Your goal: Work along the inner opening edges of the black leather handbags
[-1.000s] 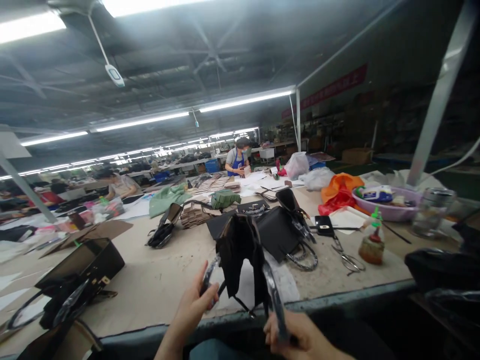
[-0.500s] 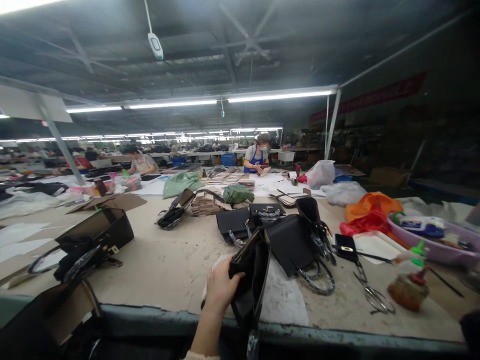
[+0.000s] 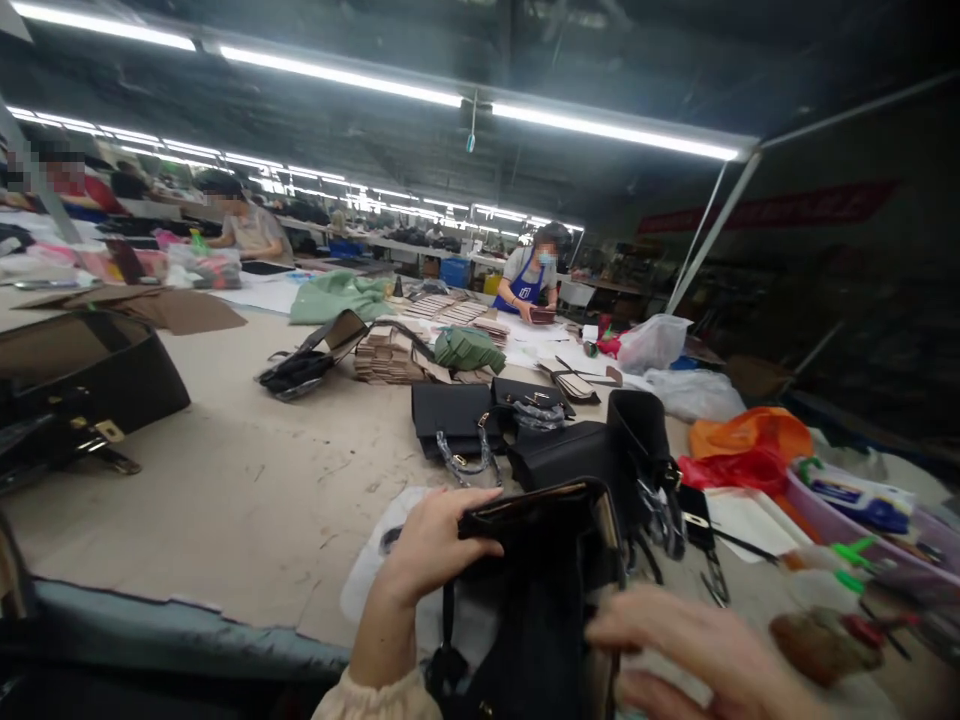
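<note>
Your left hand (image 3: 435, 545) had the gaping black bag (image 3: 536, 590) pinched by its rim, right at the near edge of the table (image 3: 247, 480)! Your right hand (image 3: 682, 640), blurred, was at the bag's right side, fingers loosely curled; whether they gripped, I couldn't tell.

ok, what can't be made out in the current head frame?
Head view, held black bag: lower end cut off by the bottom edge.
Head view, right hand: grip unclear, motion blur.
Head view, open bag at far left: cut off by the left edge.
Head view, red banner: lettering too blurred to read.
</note>
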Available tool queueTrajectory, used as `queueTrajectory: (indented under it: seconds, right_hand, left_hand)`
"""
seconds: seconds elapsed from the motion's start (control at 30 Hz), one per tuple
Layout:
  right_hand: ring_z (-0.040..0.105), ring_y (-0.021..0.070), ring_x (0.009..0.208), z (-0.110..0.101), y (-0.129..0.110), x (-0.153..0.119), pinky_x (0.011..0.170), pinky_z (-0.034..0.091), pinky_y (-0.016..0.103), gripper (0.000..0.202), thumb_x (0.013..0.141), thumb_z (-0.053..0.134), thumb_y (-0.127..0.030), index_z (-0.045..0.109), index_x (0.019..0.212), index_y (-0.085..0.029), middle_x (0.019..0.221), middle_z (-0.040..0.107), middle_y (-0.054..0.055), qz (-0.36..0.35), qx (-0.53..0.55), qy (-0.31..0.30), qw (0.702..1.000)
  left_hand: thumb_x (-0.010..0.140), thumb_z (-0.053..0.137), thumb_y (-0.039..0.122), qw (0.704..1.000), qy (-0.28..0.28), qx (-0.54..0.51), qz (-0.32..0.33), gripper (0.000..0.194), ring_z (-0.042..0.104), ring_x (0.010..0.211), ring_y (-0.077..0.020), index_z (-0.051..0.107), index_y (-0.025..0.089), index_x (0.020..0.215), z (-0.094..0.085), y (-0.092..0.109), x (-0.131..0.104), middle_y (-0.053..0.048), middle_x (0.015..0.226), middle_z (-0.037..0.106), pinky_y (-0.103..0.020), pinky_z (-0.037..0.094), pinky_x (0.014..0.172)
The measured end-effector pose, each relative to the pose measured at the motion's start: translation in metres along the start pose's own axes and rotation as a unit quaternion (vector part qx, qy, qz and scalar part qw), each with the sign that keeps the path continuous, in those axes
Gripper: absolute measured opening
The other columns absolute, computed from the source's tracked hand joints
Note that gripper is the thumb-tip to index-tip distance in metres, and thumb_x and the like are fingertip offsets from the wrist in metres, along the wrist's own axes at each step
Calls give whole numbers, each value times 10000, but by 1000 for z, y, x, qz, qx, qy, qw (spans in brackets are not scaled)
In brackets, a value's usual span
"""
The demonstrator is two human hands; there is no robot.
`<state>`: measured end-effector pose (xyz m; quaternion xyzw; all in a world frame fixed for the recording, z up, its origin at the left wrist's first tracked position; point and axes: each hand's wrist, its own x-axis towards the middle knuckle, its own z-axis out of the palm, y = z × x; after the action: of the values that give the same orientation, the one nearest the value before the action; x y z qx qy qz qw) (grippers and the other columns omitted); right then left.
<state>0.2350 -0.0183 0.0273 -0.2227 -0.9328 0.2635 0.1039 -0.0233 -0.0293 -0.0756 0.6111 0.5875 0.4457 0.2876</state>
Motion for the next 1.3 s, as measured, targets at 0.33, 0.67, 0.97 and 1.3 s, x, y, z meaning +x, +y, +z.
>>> queueTrajectory:
  seconds: [0.33, 0.67, 0.97, 1.3]
  right_hand:
    - [627, 186, 876, 24, 23, 91, 759, 496, 313, 169, 861, 566, -273, 619, 1015, -231, 981, 671, 25, -30, -195, 18, 980]
    - [603, 132, 691, 37, 19, 100, 629, 380, 243, 172, 898, 522, -283, 650, 794, -233, 752, 651, -15, 1, -242, 33, 970]
    - [531, 124, 601, 42, 26, 103, 577, 285, 266, 185, 880, 535, -202, 575, 700, -211, 654, 581, -24, -16, -298, 106, 949]
    - [508, 122, 582, 44, 26, 103, 563, 256, 272, 208, 879, 519, -201, 556, 675, -212, 634, 563, -23, 0, -308, 123, 943]
  left_hand:
    - [673, 753, 302, 999, 18, 10, 45, 504, 545, 1163, -253, 616, 350, 1155, -4, -17, -5, 3, 1197, 647, -506, 188, 1114]
    - [710, 723, 243, 997, 31, 10, 75, 460, 567, 1145, -220, 619, 378, 1136, 0, -20, -6, 42, 1169, 661, -487, 219, 1113]
    - [769, 669, 287, 997, 55, -15, 50, 297, 618, 1066, -207, 667, 393, 1047, 7, -18, -2, 49, 1095, 696, -476, 284, 1085]
    - [780, 654, 258, 996, 58, -4, 64, 309, 622, 1063, -200, 658, 373, 1067, 9, -17, -2, 42, 1115, 687, -465, 332, 1066]
